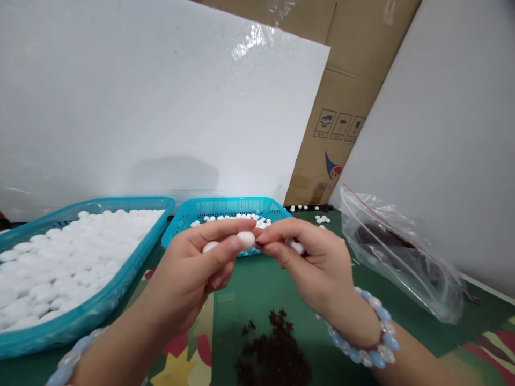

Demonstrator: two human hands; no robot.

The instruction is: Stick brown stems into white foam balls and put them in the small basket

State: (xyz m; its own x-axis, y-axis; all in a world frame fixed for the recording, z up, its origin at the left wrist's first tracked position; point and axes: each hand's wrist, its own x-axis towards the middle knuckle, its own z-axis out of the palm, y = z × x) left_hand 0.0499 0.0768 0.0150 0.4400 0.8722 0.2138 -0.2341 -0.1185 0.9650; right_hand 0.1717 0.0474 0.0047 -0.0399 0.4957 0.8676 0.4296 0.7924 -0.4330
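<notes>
My left hand [201,265] pinches a smooth white oval bead [246,240] between thumb and fingers. Another white bead [210,246] is tucked further back in the same hand. Thumb and forefinger of my right hand [322,262] press together at the oval's right end, on a tiny dark brown piece [258,244] that is mostly hidden. White beads [296,246] also show inside my right palm. Both hands are raised above the green table mat, fingertips nearly meeting. Below them lies a loose heap of small dark brown pieces [276,351].
A large blue basket [120,292] full of white ovals stands at left. Behind my hands is a smaller blue basket [233,205] with some more. A clear zip bag [406,262] with dark contents lies at right. White board [161,96] and cardboard [346,91] rise behind.
</notes>
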